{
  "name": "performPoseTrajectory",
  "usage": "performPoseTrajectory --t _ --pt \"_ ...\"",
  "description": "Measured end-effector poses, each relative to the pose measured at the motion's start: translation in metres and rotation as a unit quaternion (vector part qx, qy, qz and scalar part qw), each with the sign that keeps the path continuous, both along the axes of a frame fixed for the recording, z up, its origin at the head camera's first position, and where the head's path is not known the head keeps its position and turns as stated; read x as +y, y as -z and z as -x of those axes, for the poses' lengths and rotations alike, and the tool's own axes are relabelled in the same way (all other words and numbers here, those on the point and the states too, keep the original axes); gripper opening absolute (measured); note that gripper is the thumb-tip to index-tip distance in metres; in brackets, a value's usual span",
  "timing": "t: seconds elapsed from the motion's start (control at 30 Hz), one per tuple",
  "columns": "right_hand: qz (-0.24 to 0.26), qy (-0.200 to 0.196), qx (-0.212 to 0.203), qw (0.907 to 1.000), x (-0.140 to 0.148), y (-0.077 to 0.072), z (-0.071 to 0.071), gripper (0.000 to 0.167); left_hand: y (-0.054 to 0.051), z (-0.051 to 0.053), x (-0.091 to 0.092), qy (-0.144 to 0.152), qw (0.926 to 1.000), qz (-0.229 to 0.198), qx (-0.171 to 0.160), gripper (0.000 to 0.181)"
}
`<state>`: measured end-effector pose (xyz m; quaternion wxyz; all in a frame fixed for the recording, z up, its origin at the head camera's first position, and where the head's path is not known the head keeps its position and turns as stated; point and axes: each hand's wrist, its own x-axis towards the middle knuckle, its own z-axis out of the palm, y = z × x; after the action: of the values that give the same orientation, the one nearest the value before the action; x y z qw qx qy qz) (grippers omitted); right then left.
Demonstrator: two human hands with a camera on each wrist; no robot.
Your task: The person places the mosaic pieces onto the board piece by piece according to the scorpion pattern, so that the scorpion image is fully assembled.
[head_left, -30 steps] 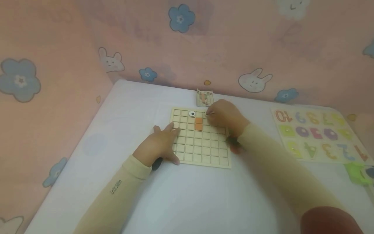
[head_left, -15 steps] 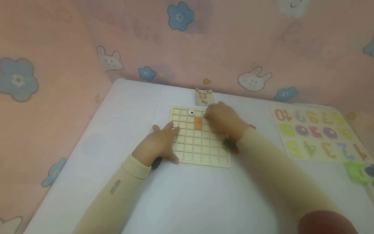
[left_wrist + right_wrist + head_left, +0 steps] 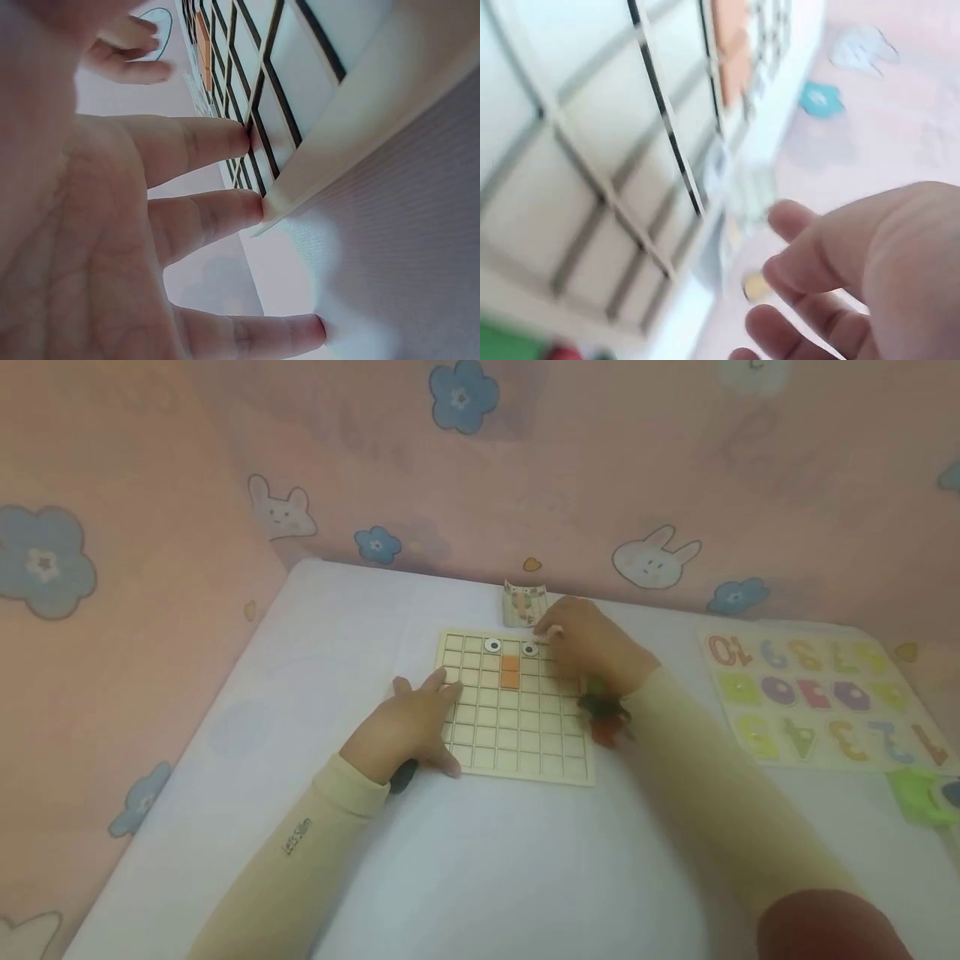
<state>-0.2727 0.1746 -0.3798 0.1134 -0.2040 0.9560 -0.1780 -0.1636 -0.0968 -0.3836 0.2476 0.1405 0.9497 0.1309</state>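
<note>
A pale wooden grid board (image 3: 495,727) lies on the white table. Two round eye tiles sit in its far row, a left eye tile (image 3: 492,646) and a right eye tile (image 3: 529,649). Between and just below them are orange square tiles (image 3: 510,672). My left hand (image 3: 401,731) has its fingers spread, with fingertips (image 3: 236,139) against the board's left edge. Over the far right corner is my right hand (image 3: 596,647), lifted off the right eye tile. In the right wrist view its fingers (image 3: 825,247) are loosely bent, and no piece shows between them.
A small curled picture card (image 3: 523,606) stands behind the board. Green and red pieces (image 3: 606,731) lie by its right edge, partly under my wrist. Farther right are a number puzzle board (image 3: 813,714) and a bright green object (image 3: 915,797). A patterned pink wall backs the table.
My right hand has let go of the right eye tile and moved up and right, bringing that tile into sight. My left hand has stayed at the board's left edge.
</note>
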Motion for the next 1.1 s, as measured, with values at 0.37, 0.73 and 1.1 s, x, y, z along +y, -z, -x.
performPoseTrajectory --t 0.37,0.73,1.1 --pt "-0.013 0.142 -0.056 0.9882 0.066 -0.013 -0.032 0.035 -0.005 -0.001 0.000 -0.010 0.9999 0.002 -0.012 0.127" --pt "-0.003 0.116 -0.046 0.9922 0.076 0.007 -0.050 0.036 -0.002 -0.001 -0.002 -0.011 0.9998 0.006 -0.015 0.127" --pt "-0.026 0.101 -0.047 0.9935 0.072 0.009 -0.053 0.036 -0.001 -0.003 0.001 -0.009 0.9999 0.002 -0.009 0.127"
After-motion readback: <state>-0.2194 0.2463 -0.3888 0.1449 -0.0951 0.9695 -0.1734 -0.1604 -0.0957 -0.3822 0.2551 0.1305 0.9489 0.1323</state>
